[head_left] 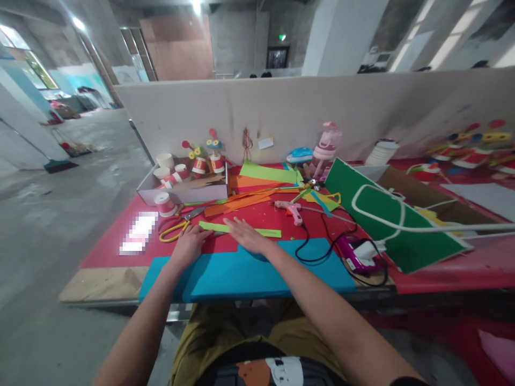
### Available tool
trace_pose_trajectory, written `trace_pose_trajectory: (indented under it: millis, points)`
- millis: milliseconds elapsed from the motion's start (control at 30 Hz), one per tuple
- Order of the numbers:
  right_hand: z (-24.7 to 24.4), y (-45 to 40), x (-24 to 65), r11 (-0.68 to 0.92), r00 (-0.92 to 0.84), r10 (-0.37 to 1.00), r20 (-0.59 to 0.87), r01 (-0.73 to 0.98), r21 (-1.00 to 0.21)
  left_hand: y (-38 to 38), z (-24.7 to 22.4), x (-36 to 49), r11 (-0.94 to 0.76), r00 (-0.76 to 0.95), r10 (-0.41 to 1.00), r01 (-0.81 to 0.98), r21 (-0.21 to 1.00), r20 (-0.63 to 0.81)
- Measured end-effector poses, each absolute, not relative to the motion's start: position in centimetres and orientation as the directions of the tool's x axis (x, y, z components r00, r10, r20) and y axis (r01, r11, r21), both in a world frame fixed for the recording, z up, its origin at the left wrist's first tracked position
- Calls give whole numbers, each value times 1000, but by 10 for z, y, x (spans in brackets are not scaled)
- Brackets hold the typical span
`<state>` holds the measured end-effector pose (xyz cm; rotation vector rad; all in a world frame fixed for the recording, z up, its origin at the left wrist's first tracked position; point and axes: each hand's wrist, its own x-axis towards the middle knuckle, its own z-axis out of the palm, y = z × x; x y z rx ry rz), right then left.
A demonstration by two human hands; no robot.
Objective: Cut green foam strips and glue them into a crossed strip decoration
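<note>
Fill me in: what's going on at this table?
A person has both bare hands on a narrow lime-green strip: the left hand at its left end, the right hand laid flat across its middle. Scissors lie just beyond the left hand. A pink glue gun lies on the red table cover past the strip, and blue paper lies along the near edge.

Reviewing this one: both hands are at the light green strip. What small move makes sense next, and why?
Probably smoothing gently rightward with the right hand: it lies flat across the middle of the light green strip, whose right end is uncovered, while the left hand, near the left end, seems placed to steady it.
</note>
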<state>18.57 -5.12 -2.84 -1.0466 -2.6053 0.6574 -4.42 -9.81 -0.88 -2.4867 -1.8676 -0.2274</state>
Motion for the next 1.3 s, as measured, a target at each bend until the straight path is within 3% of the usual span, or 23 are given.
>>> trace_pose_trajectory:
  millis: [133, 467, 1300]
  points:
    - [-21, -47, 218, 605, -701, 710, 67, 559, -567, -99, -8, -46, -278, 267, 957, 957, 86, 115]
    - [-33, -60, 241, 681, -721, 693, 33, 638, -359, -100, -9, -41, -285, 275, 952, 956, 63, 138]
    - [-33, -60, 239, 693, -718, 694, 45, 650, -314, -109, -8, -41, -288, 277, 951, 955, 69, 136]
